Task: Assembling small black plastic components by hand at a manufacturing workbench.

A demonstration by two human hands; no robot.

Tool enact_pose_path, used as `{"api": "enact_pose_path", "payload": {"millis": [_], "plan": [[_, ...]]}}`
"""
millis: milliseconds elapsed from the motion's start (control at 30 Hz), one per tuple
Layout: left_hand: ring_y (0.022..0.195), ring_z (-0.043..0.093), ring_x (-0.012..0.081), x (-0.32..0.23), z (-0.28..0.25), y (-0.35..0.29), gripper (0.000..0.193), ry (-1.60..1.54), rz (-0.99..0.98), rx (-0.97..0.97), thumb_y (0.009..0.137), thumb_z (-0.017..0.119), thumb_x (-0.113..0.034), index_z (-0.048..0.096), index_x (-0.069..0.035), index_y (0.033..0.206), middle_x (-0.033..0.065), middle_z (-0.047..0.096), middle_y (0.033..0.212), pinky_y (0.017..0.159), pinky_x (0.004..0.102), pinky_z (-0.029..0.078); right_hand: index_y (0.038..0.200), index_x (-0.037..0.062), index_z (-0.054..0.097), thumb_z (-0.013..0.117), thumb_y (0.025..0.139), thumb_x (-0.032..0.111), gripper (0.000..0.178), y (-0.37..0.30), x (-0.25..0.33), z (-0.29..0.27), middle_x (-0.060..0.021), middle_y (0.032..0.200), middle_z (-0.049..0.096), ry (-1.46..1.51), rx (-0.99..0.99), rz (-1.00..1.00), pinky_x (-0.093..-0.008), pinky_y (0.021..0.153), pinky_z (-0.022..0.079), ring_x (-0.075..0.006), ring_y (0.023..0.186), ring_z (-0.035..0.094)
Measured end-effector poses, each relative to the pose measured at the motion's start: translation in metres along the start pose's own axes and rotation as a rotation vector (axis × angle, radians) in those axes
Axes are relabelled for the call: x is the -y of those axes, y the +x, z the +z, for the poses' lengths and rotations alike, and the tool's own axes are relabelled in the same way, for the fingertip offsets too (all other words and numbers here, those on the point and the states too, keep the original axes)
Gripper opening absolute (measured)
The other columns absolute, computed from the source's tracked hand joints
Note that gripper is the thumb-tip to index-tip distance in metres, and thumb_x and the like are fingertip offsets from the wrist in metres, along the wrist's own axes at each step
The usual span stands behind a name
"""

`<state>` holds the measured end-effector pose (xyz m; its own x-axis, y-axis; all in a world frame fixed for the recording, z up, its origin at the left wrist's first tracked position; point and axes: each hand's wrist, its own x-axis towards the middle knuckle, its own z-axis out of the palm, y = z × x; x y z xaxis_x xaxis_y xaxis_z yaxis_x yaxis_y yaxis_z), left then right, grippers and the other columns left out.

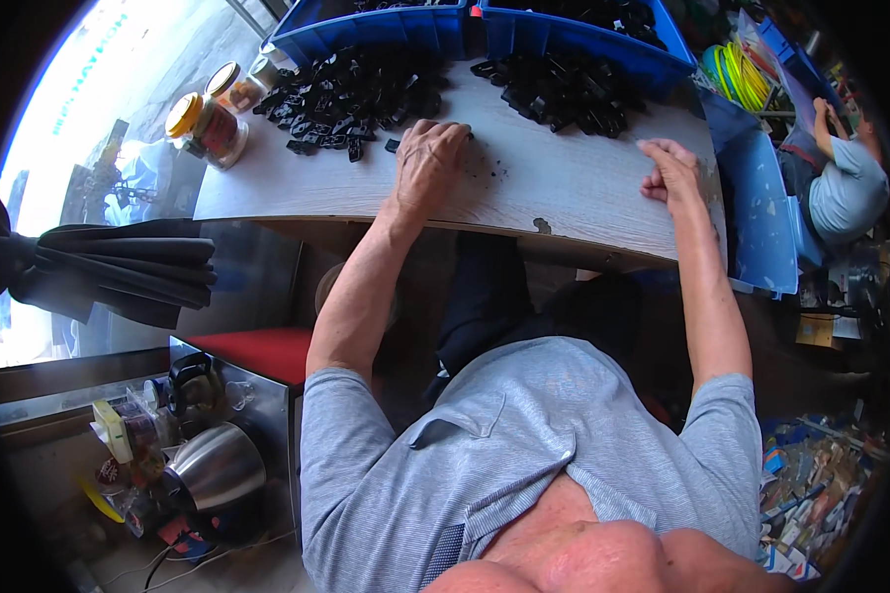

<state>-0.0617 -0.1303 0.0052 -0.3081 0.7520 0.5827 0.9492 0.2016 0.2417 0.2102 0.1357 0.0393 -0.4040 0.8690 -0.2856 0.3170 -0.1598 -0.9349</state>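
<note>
My left hand (431, 166) rests on the pale wood-grain table (564, 203) just in front of the left pile of small black plastic parts (351, 94). Its fingers curl down and hide what is under them; a sliver of black shows beside the fingertips. One loose black part (393, 145) lies by its left side. Toward the table's right end is my right hand (674, 172), fingers curled in and no object visible in them. Ahead of it and to its left spreads a second pile of black parts (569, 94).
Two blue bins (376, 35) (588, 44) stand along the far edge, with more black parts inside. Lidded jars (218, 133) sit at the table's left. A large blue crate (761, 212) is beyond the right edge. Another person (845, 183) sits farther right.
</note>
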Motion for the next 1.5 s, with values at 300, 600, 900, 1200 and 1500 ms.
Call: {"api": "enact_pose_path", "payload": {"millis": [300,600,900,1200,1500], "plan": [[0.104,0.066,0.0333,-0.002,-0.005,0.0,0.032,0.012,-0.046,0.029,0.085,0.071,-0.005,0.07,-0.006,0.117,0.0137,0.07,0.111,0.091,0.0425,0.054,0.113,0.01,0.07,0.079,0.089,0.032,0.034,0.006,0.012,0.043,-0.0001,0.061,0.056,-0.158,0.013,-0.043,-0.0268,0.044,0.054,-0.0108,0.047,0.058],[0.098,0.066,0.0344,-0.021,-0.006,-0.002,0.033,-0.009,0.13,0.09,0.088,0.067,-0.004,0.065,-0.006,0.12,0.0139,0.072,0.106,0.085,0.0427,0.054,0.108,0.0099,0.07,0.078,0.089,0.031,0.029,0.005,0.012,0.049,0.0022,0.056,0.052,-0.179,0.023,-0.02,-0.027,0.044,0.053,-0.0097,0.046,0.057],[0.099,0.067,0.0347,-0.005,0.002,0.004,0.018,-0.083,-0.073,0.023,0.094,0.066,-0.012,0.074,-0.004,0.108,0.0148,0.071,0.106,0.087,0.043,0.054,0.103,0.0094,0.067,0.08,0.087,0.03,0.029,-0.031,0.012,0.044,0.0017,0.055,0.052,-0.198,0.104,0.006,-0.0273,0.044,0.053,-0.0098,0.045,0.057],[0.091,0.072,0.0343,0.02,0.005,0.007,0.021,-0.344,-0.381,-0.064,0.096,0.068,-0.018,0.075,-0.005,0.111,0.0165,0.073,0.105,0.081,0.041,0.057,0.11,0.008,0.065,0.078,0.088,0.027,0.032,-0.035,0.009,0.038,0.0008,0.054,0.052,-0.131,0.109,-0.079,-0.0262,0.042,0.052,-0.0105,0.045,0.059],[0.111,0.065,0.0347,-0.006,-0.002,-0.001,0.032,0.026,-0.093,0.048,0.089,0.072,-0.016,0.071,-0.008,0.119,0.014,0.071,0.12,0.098,0.0416,0.051,0.11,0.0068,0.068,0.076,0.09,0.029,0.031,-0.03,0.018,0.043,-0.0019,0.057,0.055,-0.234,0.067,0.003,-0.0268,0.042,0.052,-0.0108,0.046,0.058]]}}
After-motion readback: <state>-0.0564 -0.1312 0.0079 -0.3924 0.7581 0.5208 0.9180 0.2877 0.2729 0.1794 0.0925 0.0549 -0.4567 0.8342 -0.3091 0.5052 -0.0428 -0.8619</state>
